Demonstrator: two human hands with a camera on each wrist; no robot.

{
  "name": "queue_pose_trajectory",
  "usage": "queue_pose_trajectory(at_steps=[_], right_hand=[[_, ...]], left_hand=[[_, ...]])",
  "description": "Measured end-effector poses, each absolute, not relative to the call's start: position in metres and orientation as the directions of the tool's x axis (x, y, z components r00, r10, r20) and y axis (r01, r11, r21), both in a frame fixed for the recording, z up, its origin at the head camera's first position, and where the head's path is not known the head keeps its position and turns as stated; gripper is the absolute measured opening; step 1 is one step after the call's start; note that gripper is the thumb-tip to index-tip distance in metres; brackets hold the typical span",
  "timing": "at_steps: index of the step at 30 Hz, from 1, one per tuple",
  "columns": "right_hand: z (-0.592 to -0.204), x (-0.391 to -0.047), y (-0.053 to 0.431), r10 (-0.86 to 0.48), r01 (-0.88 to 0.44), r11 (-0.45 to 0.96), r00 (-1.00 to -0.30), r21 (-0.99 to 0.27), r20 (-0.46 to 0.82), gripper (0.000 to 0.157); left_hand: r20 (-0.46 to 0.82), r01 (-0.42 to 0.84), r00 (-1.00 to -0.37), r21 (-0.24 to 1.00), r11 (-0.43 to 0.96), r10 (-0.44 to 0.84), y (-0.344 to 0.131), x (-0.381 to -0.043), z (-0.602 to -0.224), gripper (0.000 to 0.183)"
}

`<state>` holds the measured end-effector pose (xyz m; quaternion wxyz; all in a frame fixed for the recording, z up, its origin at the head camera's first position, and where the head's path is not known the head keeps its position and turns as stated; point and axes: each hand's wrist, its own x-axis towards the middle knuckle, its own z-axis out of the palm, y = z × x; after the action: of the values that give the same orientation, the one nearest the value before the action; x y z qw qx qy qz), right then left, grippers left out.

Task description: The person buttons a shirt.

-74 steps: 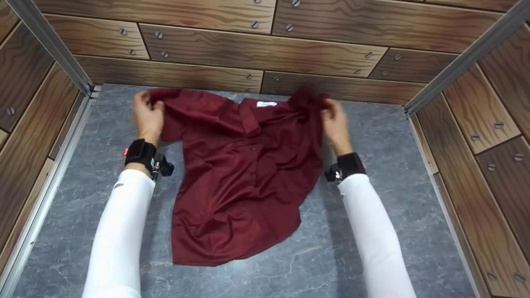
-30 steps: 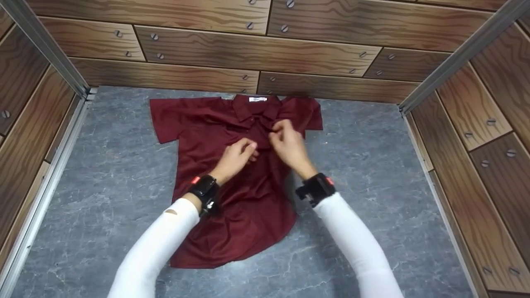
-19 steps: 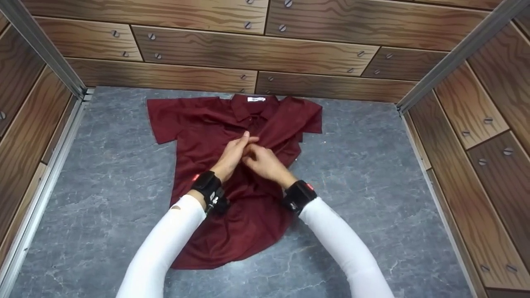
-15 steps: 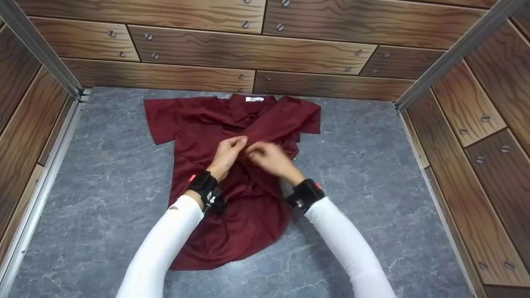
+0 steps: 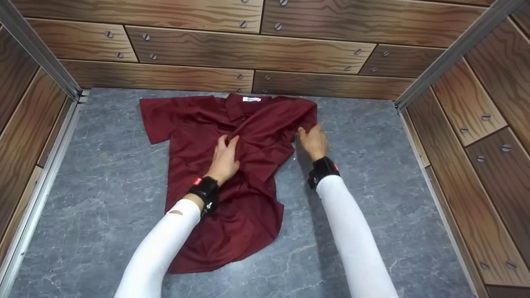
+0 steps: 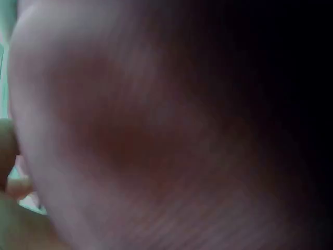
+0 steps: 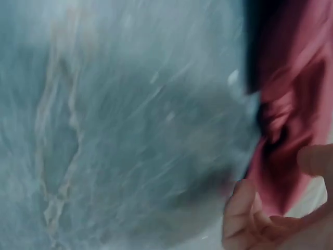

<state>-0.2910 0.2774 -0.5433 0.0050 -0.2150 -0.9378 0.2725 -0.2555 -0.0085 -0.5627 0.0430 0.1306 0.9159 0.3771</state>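
A dark red short-sleeved shirt [image 5: 198, 116] with a collar lies spread on the grey marbled surface, its right side bunched and partly folded over the front. My left hand [image 5: 223, 161] rests on the shirt's middle, thumb and fingertips slightly apart at a fold. At the shirt's right sleeve, my right hand [image 5: 313, 142] grips the hem. The right wrist view shows red cloth [image 7: 296, 130] between my thumb and curled fingers [image 7: 240, 208]. Blurred skin fills most of the left wrist view, hiding what the left fingertips touch.
The grey marbled surface [image 5: 103, 198] surrounds the shirt. Wood-patterned panels [image 5: 186, 49] close off the back and both sides, with metal rails [image 5: 455, 56] at the corners. A white label [image 5: 251, 99] shows inside the collar.
Both hands came from the sleeves to the shirt's middle, where they met. The right hand then moved out to the right sleeve, while the left stayed near the middle. The shirt's right side is more folded.
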Motion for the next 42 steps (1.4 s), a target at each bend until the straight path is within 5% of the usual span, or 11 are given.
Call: queue_pose_trajectory(at_steps=[4,7,14,17,24,30,34,37,39,42], right_hand=[[-0.549,-0.3,0.283,0.422,0.462,0.778,-0.886,-0.425,-0.191,0.077],[-0.551,-0.304,0.284,0.43,0.466,0.786,-0.884,-0.406,-0.182,0.069],[-0.559,-0.304,0.285,0.385,0.352,0.828,-0.923,-0.436,-0.014,0.025],[-0.554,-0.301,0.285,0.388,0.343,0.797,-0.922,-0.497,-0.015,0.022],[-0.541,-0.327,0.321,0.451,0.251,0.324,-0.889,-0.912,-0.084,0.017],[-0.508,-0.347,0.345,0.556,0.092,0.054,-0.83,-0.994,-0.047,0.023],[-0.484,-0.334,0.324,0.339,0.162,0.167,-0.936,-0.973,-0.097,0.061],[-0.492,-0.322,0.311,0.204,0.192,0.481,-0.973,-0.856,-0.103,0.079],[-0.505,-0.315,0.304,0.24,0.216,0.616,-0.968,-0.757,-0.081,0.076],[-0.52,-0.301,0.294,0.341,0.257,0.726,-0.94,-0.638,0.009,0.052]], left_hand=[[0.293,0.422,-0.904,0.496,0.759,0.312,0.005,-0.246,-0.555,0.058],[0.392,0.564,-0.814,0.356,0.745,0.429,0.025,-0.239,-0.544,0.029],[0.074,0.543,-0.836,0.25,0.801,0.544,0.063,-0.227,-0.536,0.059],[0.057,0.525,-0.85,0.193,0.829,0.524,0.064,-0.226,-0.541,0.04],[0.156,0.576,-0.813,0.359,0.734,0.562,0.036,-0.222,-0.543,0.013],[0.177,0.645,-0.733,0.489,0.587,0.657,0.024,-0.22,-0.541,0.012],[0.152,0.643,-0.728,0.491,0.588,0.668,0.026,-0.221,-0.542,0.019],[0.129,0.598,-0.763,0.512,0.616,0.634,0.027,-0.221,-0.544,0.022],[0.113,0.551,-0.795,0.546,0.631,0.596,0.026,-0.222,-0.546,0.021],[0.077,0.477,-0.834,0.597,0.645,0.546,0.024,-0.223,-0.549,0.019]])
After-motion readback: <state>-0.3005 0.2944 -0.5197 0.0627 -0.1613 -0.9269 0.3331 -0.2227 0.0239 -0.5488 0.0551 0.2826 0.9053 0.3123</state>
